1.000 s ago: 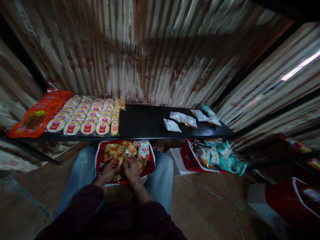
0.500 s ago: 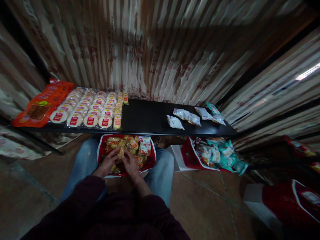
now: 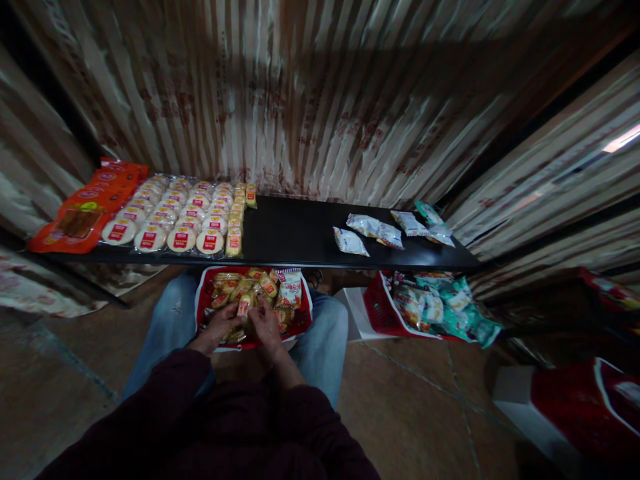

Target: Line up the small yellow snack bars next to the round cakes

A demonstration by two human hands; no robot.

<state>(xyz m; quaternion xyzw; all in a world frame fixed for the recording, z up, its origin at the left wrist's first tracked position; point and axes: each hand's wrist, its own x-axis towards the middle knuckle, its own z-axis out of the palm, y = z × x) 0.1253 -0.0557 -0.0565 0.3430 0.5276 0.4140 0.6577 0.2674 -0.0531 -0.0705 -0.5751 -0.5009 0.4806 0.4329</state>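
Note:
Between the fingertips of both hands is a small yellow wrapped snack (image 3: 244, 305), its red-and-white label facing up. My left hand (image 3: 223, 324) pinches its left side and my right hand (image 3: 264, 323) its right side. They are over a red basket (image 3: 199, 293) with a white rim, set between my knees. Similar wrapped snacks (image 3: 229, 283) fill much of it, and a white-and-red packet (image 3: 289, 293) lies at its right. On the black shelf (image 3: 295, 230) just beyond, matching yellow snacks (image 3: 234, 241) stand in a column.
Rows of round white packaged crackers (image 3: 181, 239) and an orange bag (image 3: 83, 210) occupy the shelf's left. Several white packets (image 3: 367, 227) lie on its right. Another red basket (image 3: 375, 307) holds teal and clear bags. A further red basket (image 3: 570, 400) stands at the lower right.
Between my fingers the yellow snack has turned so that its red-and-white label now shows. Both hands stay over the basket, and the shelf items have not been moved.

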